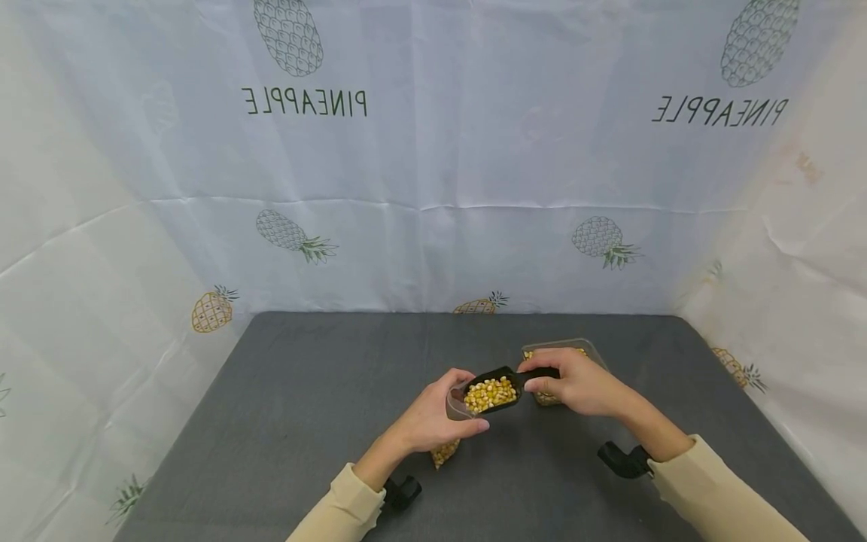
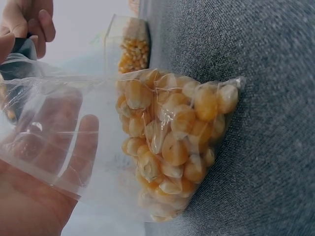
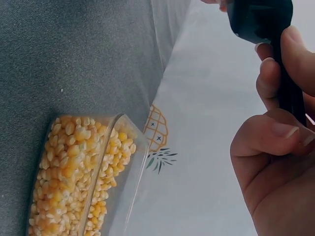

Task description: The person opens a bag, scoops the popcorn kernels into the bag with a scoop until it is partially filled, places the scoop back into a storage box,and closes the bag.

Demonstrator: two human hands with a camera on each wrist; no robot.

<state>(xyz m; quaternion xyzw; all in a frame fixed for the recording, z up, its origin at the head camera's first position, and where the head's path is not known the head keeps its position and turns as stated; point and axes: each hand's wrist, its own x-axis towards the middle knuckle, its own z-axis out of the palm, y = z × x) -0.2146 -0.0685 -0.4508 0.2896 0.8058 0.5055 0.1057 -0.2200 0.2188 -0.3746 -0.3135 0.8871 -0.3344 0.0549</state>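
A clear plastic bag (image 2: 110, 147) of corn kernels hangs from my left hand (image 1: 433, 418), whose thumb and fingers are around its top. Kernels fill the pointed lower part of the bag, close to the table in the left wrist view. My right hand (image 1: 576, 384) grips the handle of a black scoop (image 3: 261, 19) between thumb and fingers. Corn kernels (image 1: 491, 394) lie in the scoop, and its front end reaches into the mouth of the bag. Behind the right hand stands a clear plastic container (image 1: 562, 342) with more corn kernels, partly hidden by that hand.
A dark grey cloth-covered table (image 1: 325, 391) lies under both hands. White curtains (image 1: 433, 150) with pineapple prints hang behind it and on both sides. Black wrist mounts (image 1: 625, 461) show below the forearms.
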